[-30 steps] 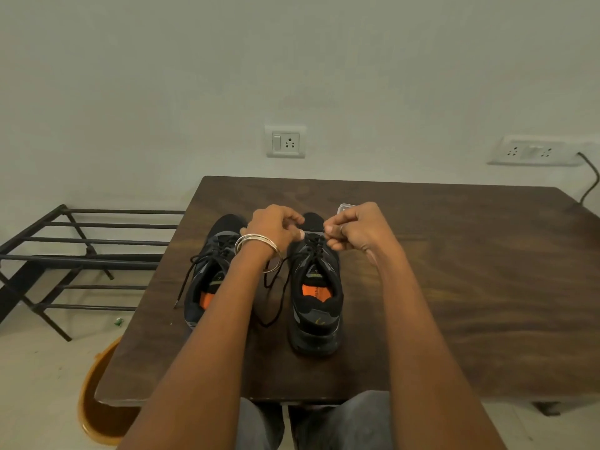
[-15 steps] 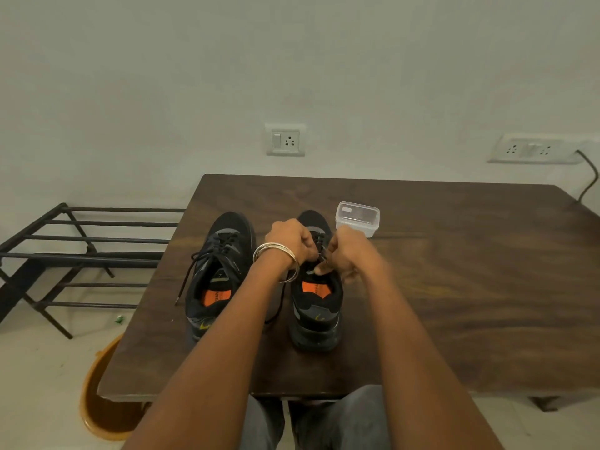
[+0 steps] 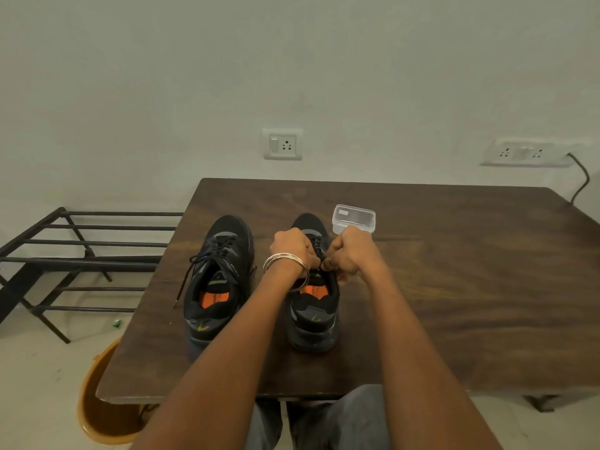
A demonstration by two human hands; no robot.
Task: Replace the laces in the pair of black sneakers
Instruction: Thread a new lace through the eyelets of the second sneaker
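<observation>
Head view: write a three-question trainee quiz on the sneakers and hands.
1. True or false: both hands work at the laces of the right sneaker.
2. Multiple choice: where is the clear plastic container? A) on the floor B) on the table, beside the right sneaker's toe C) inside the left sneaker
3. Fill in: the wrist of the left hand wears silver ____.

Key: 1 true, the right hand and the left hand both pinch there. 2 B. 3 bangles.
</observation>
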